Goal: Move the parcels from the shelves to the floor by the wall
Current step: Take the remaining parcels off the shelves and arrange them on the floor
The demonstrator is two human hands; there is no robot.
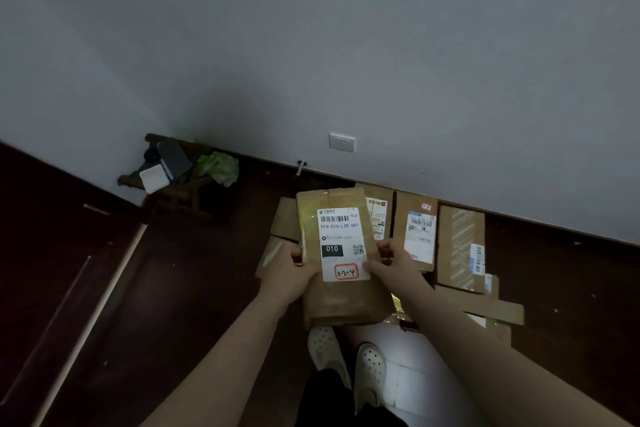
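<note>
Both the left hand (294, 270) and the right hand (394, 260) grasp one parcel (343, 253), fingers curled round its long side edges. Its long axis points at the wall (381, 62). It hangs above other parcels (419, 229) lying at the wall's foot; bare floor (214, 270) further left along the wall looks free.

- White shipping label (343, 243) on the brown cardboard parcel (341, 298) at frame centre: barcode, then "010-010-L30-551".
- Black box on that label: "010".
- Red-outlined sticker (346, 272) at the label's bottom: handwritten "3-2-4".
- Labels on the other parcels are too blurred to read.
</note>
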